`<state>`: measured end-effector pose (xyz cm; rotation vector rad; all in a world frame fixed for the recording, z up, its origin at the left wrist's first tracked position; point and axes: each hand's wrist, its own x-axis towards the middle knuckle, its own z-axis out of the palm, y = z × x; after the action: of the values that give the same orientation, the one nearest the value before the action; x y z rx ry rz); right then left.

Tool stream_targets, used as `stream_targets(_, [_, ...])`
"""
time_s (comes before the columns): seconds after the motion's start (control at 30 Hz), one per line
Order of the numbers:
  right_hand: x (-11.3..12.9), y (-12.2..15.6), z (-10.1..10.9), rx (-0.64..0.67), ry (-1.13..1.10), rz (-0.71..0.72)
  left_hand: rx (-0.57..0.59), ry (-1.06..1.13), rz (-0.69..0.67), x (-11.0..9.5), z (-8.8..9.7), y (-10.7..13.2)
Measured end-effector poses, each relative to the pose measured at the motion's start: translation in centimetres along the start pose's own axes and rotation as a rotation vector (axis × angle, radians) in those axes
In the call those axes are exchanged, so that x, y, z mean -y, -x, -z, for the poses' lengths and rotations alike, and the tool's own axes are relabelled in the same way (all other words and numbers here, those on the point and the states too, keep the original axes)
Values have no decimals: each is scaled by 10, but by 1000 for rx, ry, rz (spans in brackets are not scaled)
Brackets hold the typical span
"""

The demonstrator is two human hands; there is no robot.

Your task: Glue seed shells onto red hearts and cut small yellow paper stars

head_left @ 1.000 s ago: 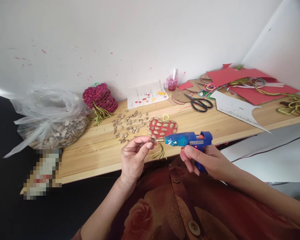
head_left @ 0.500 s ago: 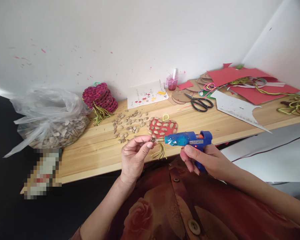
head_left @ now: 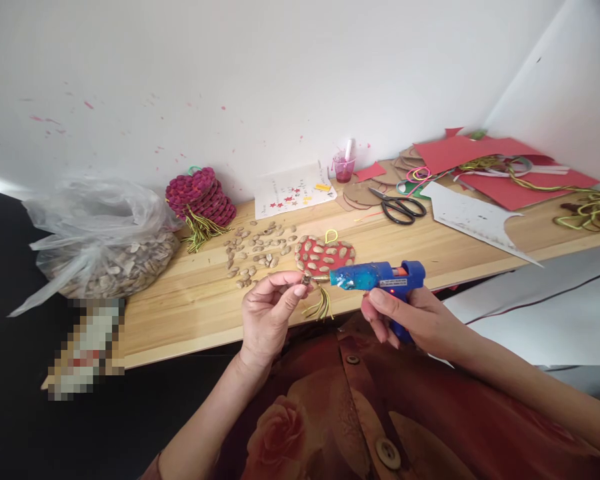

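Since 0.5 s ago hardly anything has been moved: left hand & right hand are kept in the same pose, and the glue gun has been shifted by a hair at most.

A small brown shell is pinched btw. thumb & fingertips of the left hand, fingers drawn narrow, just off the front edge of the tabletop, approx. at its middle. The glue gun's grip is wrapped by the right-hand fingers, closed tight, w/ the forefinger laid along under the blue body. The nozzle is pointed left & is held right at the shell; whether the two touch can't be told. A small red light is seen on the gun's side.

Just behind the shell, near the front edge, a red heart is laid flat, partly covered w/ shells, w/ a yellow loop on top & a yellow-green tassel hung over the edge. Loose shells are scattered just left of it. At the left end a clear plastic bag full of shells is set. Dark red hearts are stacked by the back edge against the wall. Scissors are laid toward the right end, near a white card & red paper.
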<state>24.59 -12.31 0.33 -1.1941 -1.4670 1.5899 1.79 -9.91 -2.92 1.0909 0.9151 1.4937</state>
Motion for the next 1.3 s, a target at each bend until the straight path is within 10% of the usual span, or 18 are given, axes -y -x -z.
stream_targets(0.63, [-11,-8,5,-1,-32,-1,0,-23,-3,3,-1,-3])
stream_targets(0.9, [-22,-37,24,-345,-403,48,58,-300,-87,6,2,-15])
stream_targets(1.3, [-28,-69,33,-334,-513,109,733,-1085,-656,-11,-10,-71])
